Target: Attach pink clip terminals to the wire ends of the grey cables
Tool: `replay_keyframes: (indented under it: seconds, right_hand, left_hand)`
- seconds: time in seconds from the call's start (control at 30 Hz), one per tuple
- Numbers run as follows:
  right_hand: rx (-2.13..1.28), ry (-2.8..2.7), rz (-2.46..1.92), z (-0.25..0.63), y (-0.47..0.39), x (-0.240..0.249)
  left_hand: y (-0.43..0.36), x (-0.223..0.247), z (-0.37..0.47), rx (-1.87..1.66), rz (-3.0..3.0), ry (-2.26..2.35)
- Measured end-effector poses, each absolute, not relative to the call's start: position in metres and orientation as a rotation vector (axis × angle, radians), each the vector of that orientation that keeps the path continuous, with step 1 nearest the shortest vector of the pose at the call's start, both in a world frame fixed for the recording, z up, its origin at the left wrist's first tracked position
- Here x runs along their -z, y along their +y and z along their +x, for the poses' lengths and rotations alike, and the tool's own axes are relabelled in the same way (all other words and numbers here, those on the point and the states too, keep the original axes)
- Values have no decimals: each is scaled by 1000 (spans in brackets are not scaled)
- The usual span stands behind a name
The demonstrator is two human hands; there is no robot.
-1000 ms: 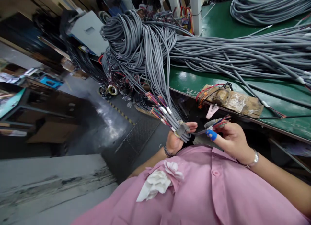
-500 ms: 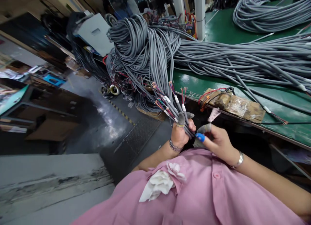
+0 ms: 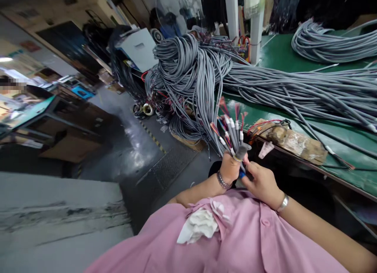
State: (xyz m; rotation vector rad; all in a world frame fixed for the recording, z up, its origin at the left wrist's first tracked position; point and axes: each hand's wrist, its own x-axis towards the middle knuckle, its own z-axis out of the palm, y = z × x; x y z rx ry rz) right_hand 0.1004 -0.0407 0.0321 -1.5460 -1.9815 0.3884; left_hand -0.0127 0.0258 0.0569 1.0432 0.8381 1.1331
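My left hand (image 3: 230, 167) is closed around a bundle of grey cables (image 3: 232, 131). Their stripped ends point up and away from me, with white bands and fanned coloured wires, slightly blurred. A grey finger cover shows on the left thumb. My right hand (image 3: 261, 182) is pressed against the same bundle just below the left, its fingers closed about the cables and partly hidden. A blue cover (image 3: 242, 174) is on its thumb.
A large heap of grey cables (image 3: 194, 68) hangs over the end of the green table (image 3: 273, 108). A taped wooden board (image 3: 294, 141) with wires lies along its front edge. Another cable coil (image 3: 335, 43) sits at the back right. A grey box (image 3: 138, 49) stands at the back left.
My right hand has moved in from beside the bundle and closed on the cables under my left hand. The cable ends now stand more upright. The view has shifted a little.
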Motion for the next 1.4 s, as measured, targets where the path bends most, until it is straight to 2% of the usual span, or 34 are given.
replay_keyframes:
  seconds: [0.1,0.23,0.57,0.7,0.87,0.93,1.1,1.2,1.3,1.4]
  right_hand:
    - [-503,-1926,-1459,105,-44,-29]
    - [-716,-1841,-1392,112,-49,-26]
    - [-946,-1832,-1184,126,-60,-21]
    - [-998,-1761,-1178,135,-65,-16]
    - [-1015,-1985,-1173,140,-66,-7]
    - [-973,-2093,-1282,136,-61,4]
    - [-759,-2162,-1795,142,-41,46]
    - [-625,-2083,-2045,158,-33,63]
    - [-613,-2062,-2000,164,-33,60]
    - [-814,-2122,-1661,152,-40,39]
  left_hand:
    - [30,-51,-18,-1097,1128,839]
    - [34,-65,-27,-1005,1248,838]
    - [32,-95,-65,-458,1540,611]
    - [38,-99,-76,-584,1590,712]
    - [59,-112,-89,-1297,1042,763]
    - [66,-122,-96,-1418,828,678]
    - [67,-145,-125,-1451,689,522]
    - [60,-141,-145,-1405,764,481]
    - [49,-118,-151,-1303,888,463]
    - [32,-85,-131,-1071,900,497]
